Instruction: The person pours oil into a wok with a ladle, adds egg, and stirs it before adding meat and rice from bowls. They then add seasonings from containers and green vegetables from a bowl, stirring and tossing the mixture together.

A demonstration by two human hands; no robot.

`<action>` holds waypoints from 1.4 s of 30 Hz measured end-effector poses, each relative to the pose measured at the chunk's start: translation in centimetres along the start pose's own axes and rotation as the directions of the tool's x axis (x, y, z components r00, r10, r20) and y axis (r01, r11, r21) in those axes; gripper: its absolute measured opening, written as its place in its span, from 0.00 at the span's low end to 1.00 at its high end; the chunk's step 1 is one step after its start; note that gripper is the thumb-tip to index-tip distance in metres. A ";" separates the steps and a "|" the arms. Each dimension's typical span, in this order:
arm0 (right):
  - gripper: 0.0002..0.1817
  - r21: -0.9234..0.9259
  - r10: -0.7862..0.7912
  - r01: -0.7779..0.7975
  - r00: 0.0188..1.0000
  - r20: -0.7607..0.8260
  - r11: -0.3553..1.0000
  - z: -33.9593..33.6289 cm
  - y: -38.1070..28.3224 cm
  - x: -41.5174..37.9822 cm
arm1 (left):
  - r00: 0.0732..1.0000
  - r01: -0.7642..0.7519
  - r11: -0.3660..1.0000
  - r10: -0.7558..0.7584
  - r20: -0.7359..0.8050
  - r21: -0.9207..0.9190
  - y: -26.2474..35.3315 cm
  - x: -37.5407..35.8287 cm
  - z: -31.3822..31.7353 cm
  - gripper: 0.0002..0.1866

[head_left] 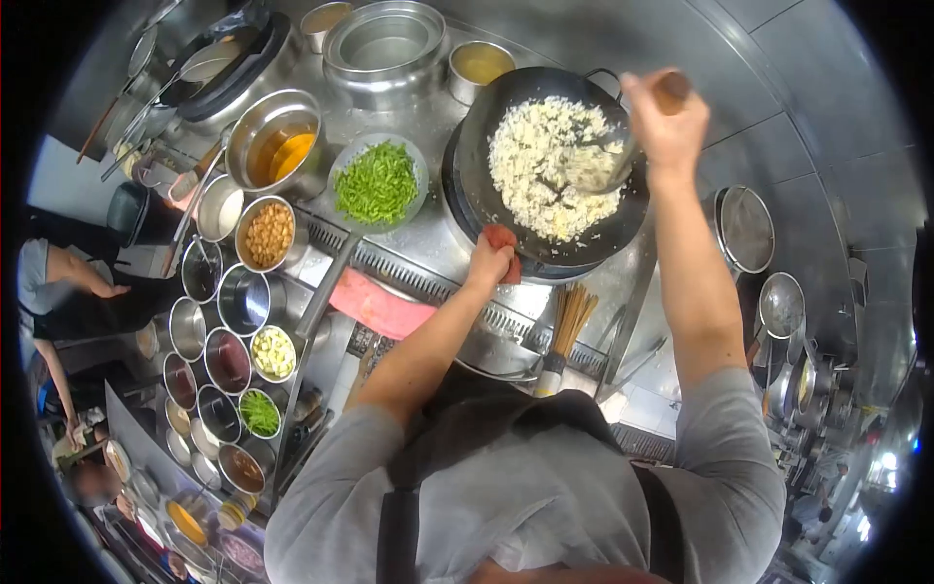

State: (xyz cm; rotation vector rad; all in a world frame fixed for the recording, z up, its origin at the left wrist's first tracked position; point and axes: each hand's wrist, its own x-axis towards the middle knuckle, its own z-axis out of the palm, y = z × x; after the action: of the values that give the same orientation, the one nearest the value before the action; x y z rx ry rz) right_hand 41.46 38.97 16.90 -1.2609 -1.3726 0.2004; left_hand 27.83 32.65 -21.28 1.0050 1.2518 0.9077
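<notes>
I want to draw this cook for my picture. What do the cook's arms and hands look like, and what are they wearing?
Both arms are bare from above the elbow down. The left hand and right hand wear no gloves, and no rings or watch can be made out. Short grey sleeves cover the upper arms. A dark apron goes over the grey shirt, with dark straps running over the shoulders.

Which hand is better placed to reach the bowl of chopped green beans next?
Left. The left hand grips a red cloth at the wok rim, nearer the green beans; the right hand holds the ladle.

Restaurant kitchen: wok, condiment bowls
</notes>
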 end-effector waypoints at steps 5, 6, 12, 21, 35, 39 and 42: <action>0.12 0.386 -0.118 0.169 0.981 -0.153 0.907 -5.0 -2.3 1.0 | 0.996 0.082 0.991 -0.086 0.032 0.103 3.8 -1.5 -1.0 0.24; 0.12 0.384 -0.114 0.166 0.981 -0.155 0.908 -4.5 -0.2 0.4 | 0.995 0.090 0.988 -0.094 0.032 0.126 4.1 -1.5 -1.1 0.23; 0.12 0.471 0.308 -0.161 0.917 -0.253 0.867 -2.7 0.7 2.2 | 0.995 0.056 0.994 -0.064 0.078 0.093 2.8 -1.7 -1.0 0.23; 0.12 0.493 0.105 0.016 0.971 -0.217 0.870 0.5 1.9 -3.5 | 0.994 0.086 0.985 -0.095 0.055 0.149 5.0 -2.2 -1.3 0.22; 0.10 0.230 0.089 -0.025 0.958 -0.274 0.973 -0.2 0.5 -2.2 | 0.994 0.106 0.966 -0.112 0.011 0.236 6.6 -2.3 -1.9 0.23; 0.09 0.309 0.003 0.078 0.968 -0.252 0.948 -5.0 -3.0 -1.0 | 0.994 0.098 0.974 -0.106 0.028 0.204 5.5 -1.9 -1.9 0.22; 0.11 0.207 0.082 -0.004 0.925 -0.370 0.978 -3.7 2.1 -3.7 | 0.997 0.061 0.980 -0.067 0.026 0.192 6.2 -2.1 -1.8 0.20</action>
State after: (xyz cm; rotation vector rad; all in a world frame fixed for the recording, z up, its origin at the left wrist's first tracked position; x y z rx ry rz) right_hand 44.45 35.03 14.14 -1.0916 -0.9670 0.1159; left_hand 25.83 32.83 -14.81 1.1187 1.3550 0.7287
